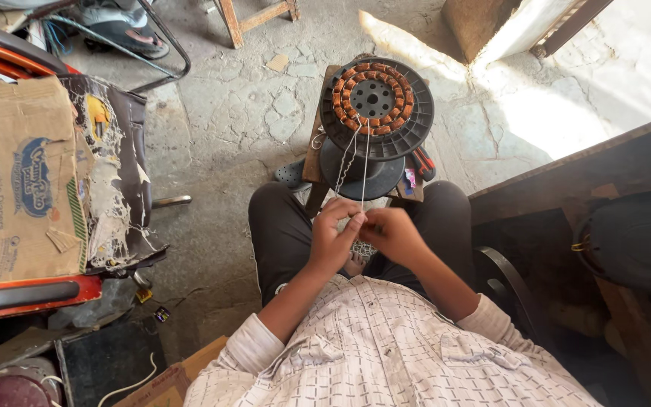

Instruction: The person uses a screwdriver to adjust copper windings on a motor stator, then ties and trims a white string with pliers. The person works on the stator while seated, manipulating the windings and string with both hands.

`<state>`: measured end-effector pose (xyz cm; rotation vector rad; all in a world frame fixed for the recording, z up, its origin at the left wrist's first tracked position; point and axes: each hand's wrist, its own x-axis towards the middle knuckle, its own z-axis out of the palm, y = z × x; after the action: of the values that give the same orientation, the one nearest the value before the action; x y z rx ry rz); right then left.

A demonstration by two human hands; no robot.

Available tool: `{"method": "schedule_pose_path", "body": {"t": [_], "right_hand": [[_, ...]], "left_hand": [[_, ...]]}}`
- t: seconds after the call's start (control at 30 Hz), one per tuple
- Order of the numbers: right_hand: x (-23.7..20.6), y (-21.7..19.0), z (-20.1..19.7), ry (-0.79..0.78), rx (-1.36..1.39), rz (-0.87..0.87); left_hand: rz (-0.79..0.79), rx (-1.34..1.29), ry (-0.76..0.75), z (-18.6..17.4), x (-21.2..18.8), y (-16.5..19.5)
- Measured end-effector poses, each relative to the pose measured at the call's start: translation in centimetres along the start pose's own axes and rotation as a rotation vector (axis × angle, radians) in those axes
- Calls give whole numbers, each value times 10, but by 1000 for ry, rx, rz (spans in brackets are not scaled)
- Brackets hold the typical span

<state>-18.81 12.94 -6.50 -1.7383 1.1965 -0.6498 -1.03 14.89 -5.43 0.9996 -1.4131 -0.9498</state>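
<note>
Nearest, at 6 o'clock: checked white shirt [386,347], sleeves pushed up, forearms converging toward centre

Just beyond, over dark trousers [280,226]: left hand [333,237] and right hand [392,234] side by side, nearly touching. Both pinched on the thin white leads [362,173], fingertips [356,220] closed tight round the strands; no gap visible between thumb and fingers on either. Small pale tangle just below the hands, too small to make out

Leads rising taut toward 12 o'clock to the stator [372,98], flat on a black round stand [377,151] atop a small wooden stool [318,162]

Copper coils seated all round the stator ring, no bare slot visible from above; winding judged complete or close to it. Lead ends not yet tucked or tied back to the ring: joining or sleeving judged the stage in hand, tidying left

Red-handled tool [422,162] at the stand's 4 o'clock, untouched

Farther off: torn cardboard box [20,181] at 9 o'clock; dark round casing [634,237] at 3 o'clock; cracked concrete floor [227,113]; wooden frame legs [254,19] at 12 o'clock
</note>
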Motion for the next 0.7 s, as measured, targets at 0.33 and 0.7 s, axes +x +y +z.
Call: {"method": "schedule_pose_path", "body": {"t": [0.33,0.7], "right_hand": [[10,7,-5,129,201,-24],[20,8,-12,89,332,-55]], "left_hand": [[-121,-6,17,4,-1,9],[-187,156,-48,3,-7,-12]]}}
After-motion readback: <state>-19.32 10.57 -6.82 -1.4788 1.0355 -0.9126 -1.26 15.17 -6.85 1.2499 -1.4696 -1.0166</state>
